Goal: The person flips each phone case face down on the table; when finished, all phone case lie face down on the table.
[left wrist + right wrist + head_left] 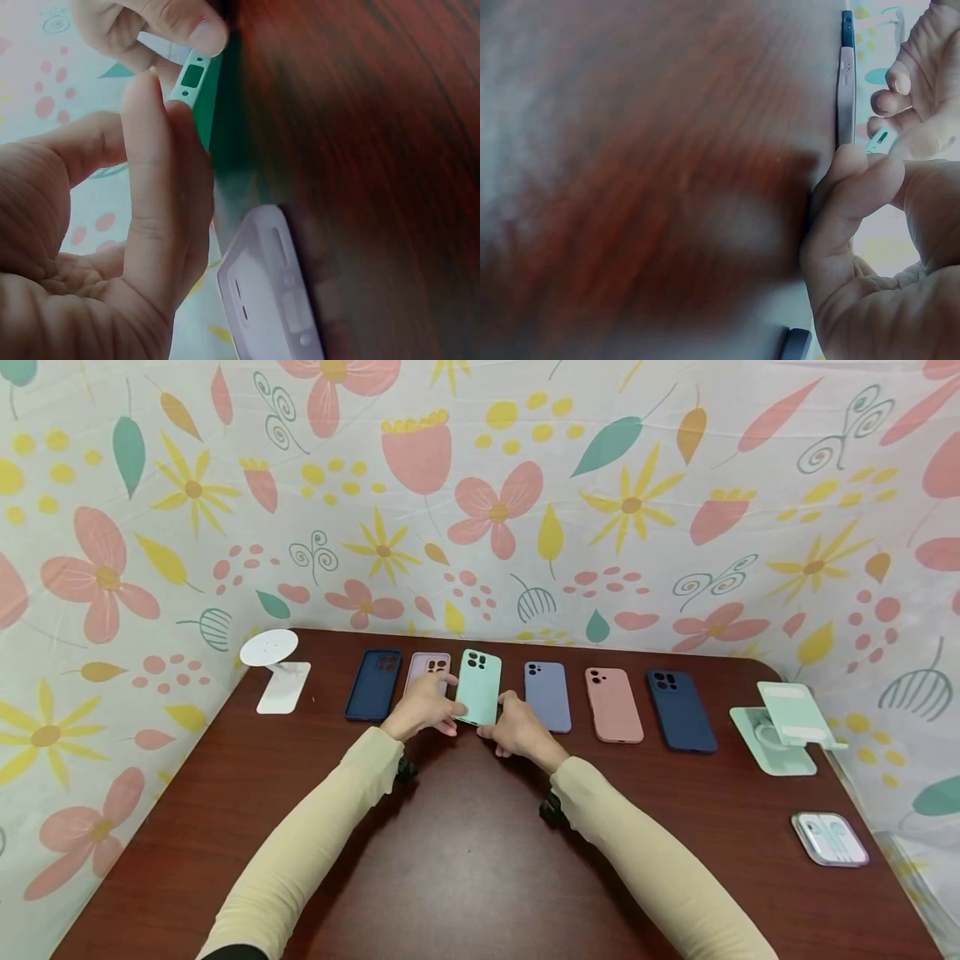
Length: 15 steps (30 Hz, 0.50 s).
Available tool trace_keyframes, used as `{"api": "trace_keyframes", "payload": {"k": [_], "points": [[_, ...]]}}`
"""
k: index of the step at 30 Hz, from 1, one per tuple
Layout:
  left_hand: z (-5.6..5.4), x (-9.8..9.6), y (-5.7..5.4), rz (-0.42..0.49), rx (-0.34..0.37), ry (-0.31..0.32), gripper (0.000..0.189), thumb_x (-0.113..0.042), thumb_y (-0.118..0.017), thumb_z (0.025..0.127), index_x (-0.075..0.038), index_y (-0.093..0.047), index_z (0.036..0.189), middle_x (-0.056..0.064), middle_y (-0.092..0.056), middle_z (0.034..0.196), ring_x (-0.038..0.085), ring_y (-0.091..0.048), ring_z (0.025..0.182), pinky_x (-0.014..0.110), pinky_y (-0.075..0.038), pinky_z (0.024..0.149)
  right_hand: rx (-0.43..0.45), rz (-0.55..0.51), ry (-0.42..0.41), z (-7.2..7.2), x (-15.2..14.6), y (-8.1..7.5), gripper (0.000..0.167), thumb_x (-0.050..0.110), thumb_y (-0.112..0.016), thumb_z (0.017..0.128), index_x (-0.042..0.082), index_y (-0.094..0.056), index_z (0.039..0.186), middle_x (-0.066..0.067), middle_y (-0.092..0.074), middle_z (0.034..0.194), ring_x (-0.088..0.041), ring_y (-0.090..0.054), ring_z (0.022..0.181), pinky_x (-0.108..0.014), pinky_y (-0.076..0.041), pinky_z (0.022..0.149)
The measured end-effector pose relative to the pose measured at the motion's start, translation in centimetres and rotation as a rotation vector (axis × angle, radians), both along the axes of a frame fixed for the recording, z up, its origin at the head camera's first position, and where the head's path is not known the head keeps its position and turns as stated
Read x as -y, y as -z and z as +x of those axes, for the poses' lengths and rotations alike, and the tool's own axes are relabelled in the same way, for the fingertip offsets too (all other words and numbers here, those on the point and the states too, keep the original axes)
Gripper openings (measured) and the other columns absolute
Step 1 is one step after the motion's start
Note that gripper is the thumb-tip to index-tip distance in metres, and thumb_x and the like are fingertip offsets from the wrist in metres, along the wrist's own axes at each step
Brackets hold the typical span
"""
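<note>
A mint green phone case (478,683) is held by its lower end between both hands, close over the dark wooden table. My left hand (426,705) pinches its lower left corner, and my right hand (521,727) pinches the lower right one. In the left wrist view the case's end edge (193,78) shows a port cutout, with the left fingers (154,180) against one corner. Just left of it lies a lilac phone case (422,667), partly hidden by the left hand. Only a sliver of the mint case (880,139) shows in the right wrist view.
A dark blue case (363,693) lies at the row's left end. Rightward lie a periwinkle case (548,697), a pink case (615,706) and a navy case (684,718). Stands, one white (283,687) and one mint (772,743), flank the row. Boxed earphones (830,839) lie front right.
</note>
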<state>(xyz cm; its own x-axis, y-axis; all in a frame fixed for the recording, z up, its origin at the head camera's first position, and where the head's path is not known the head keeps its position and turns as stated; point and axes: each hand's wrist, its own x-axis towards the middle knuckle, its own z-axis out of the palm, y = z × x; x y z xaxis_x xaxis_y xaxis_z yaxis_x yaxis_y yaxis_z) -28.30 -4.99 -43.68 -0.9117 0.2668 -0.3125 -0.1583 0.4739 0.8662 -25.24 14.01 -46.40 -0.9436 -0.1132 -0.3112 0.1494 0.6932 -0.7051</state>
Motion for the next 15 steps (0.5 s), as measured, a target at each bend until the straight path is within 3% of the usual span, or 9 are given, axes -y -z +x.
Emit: {"api": "trace_keyframes", "payload": {"k": [7, 15], "points": [[0.3, -0.8, 0.4, -0.042, 0.038, 0.012, 0.081, 0.000, -0.082, 0.091, -0.002, -0.043, 0.162, 0.023, -0.074, 0.092, 0.016, -0.071, 0.059, 0.029, -0.067, 0.058, -0.001, -0.029, 0.024, 0.3, -0.2, 0.1, 0.074, 0.015, -0.077, 0.102, -0.005, -0.034, 0.159, -0.009, -0.067, 0.069, -0.013, -0.063, 0.047, -0.027, -0.060, 0.050], [0.4, -1.3, 0.8, -0.100, 0.062, 0.058, 0.084, -0.001, -0.080, 0.092, -0.001, -0.038, 0.165, 0.020, -0.074, 0.080, 0.017, -0.070, 0.055, 0.028, -0.065, 0.054, 0.003, -0.020, 0.032, 0.4, -0.3, 0.1, 0.076, 0.014, -0.076, 0.103, -0.005, -0.032, 0.162, -0.011, -0.069, 0.071, -0.013, -0.064, 0.047, -0.027, -0.061, 0.050]]}}
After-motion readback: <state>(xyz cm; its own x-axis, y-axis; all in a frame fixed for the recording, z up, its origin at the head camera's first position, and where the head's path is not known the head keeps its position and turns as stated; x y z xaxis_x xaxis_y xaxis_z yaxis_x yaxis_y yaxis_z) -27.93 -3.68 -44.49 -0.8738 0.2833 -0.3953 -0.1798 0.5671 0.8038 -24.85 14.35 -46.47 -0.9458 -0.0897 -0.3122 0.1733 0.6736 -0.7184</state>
